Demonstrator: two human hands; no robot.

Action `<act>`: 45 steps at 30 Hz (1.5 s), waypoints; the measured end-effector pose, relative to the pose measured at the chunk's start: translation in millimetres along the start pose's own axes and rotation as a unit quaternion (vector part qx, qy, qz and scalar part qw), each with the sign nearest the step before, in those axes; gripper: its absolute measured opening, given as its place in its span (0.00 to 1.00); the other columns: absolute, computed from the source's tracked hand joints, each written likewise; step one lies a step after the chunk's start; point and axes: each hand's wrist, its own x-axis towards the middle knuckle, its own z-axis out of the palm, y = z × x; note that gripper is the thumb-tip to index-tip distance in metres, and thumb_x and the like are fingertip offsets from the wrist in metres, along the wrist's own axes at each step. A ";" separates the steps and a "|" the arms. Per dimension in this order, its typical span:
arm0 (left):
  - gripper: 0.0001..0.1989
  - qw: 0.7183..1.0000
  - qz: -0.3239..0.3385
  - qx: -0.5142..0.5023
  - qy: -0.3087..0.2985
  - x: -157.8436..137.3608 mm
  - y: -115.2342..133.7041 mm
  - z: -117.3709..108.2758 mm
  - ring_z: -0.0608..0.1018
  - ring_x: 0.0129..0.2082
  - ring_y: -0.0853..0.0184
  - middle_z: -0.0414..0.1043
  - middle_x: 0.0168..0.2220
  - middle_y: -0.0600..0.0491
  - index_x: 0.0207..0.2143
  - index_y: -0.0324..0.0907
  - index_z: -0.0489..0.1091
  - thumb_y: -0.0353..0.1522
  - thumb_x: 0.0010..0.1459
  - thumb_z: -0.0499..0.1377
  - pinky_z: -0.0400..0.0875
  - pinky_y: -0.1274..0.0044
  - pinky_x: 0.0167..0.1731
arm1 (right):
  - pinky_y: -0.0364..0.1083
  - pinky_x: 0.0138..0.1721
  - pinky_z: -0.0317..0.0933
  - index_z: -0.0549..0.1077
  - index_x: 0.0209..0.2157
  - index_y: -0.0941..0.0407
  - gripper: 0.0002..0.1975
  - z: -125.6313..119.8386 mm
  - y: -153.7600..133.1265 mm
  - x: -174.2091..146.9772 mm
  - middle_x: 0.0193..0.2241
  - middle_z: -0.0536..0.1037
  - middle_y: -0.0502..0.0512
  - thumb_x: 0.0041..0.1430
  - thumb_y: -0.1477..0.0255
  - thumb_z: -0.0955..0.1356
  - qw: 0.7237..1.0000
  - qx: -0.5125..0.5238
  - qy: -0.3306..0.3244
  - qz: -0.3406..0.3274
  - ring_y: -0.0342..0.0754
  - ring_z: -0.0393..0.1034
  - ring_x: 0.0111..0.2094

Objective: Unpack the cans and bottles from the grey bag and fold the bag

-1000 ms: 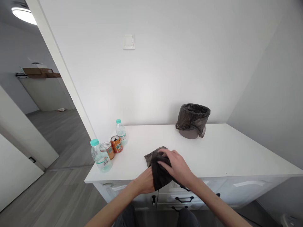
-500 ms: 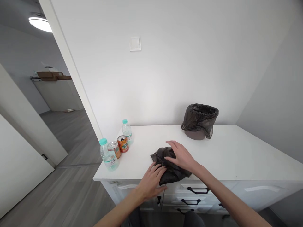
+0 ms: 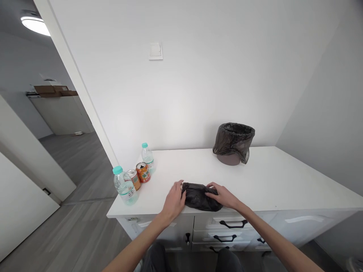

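Now both hands (image 3: 198, 198) on folded black bag (image 3: 200, 201).

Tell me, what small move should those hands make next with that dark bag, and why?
Probably press the black bag flatter. It lies bunched near the front edge of the white counter, with the left hand and right hand at its two ends.

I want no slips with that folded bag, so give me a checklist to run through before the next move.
1. Left hand on black bag: ok, at its left end.
2. Right hand on bag: ok, at its right side.
3. Bag fully on countertop: ok, near the front edge.
4. Bottles and cans away from hands: ok, off to the left.
5. Lined bin upright: ok.
6. Grip firmness: cannot tell.
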 end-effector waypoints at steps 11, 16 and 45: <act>0.24 0.954 0.211 0.193 -0.090 12.8 -16.8 64.2 0.62 0.70 0.53 0.63 0.69 0.49 0.68 0.47 0.60 0.40 0.74 0.45 0.48 0.51 0.70 | 0.61 0.65 0.55 0.67 0.63 0.52 0.23 20.3 -28.0 -6.5 0.63 0.69 0.63 0.68 0.76 0.61 0.929 -0.262 0.220 -0.140 0.58 0.63 0.64; 0.26 0.959 0.202 0.156 -0.124 10.2 -35.0 66.3 0.55 0.73 0.55 0.56 0.72 0.51 0.72 0.51 0.52 0.38 0.74 0.44 0.46 0.51 0.71 | 0.67 0.69 0.47 0.61 0.69 0.52 0.26 54.1 -30.7 -24.9 0.69 0.63 0.61 0.74 0.62 0.58 0.924 -0.321 0.144 -0.150 0.62 0.55 0.70; 0.22 0.999 0.008 0.037 0.016 -5.5 -61.2 35.7 0.66 0.68 0.57 0.68 0.65 0.45 0.61 0.44 0.65 0.44 0.74 0.45 0.63 0.58 0.67 | 0.69 0.68 0.46 0.60 0.70 0.42 0.31 -79.9 172.1 -54.6 0.72 0.57 0.52 0.71 0.53 0.50 0.909 -0.370 0.186 0.054 0.62 0.50 0.72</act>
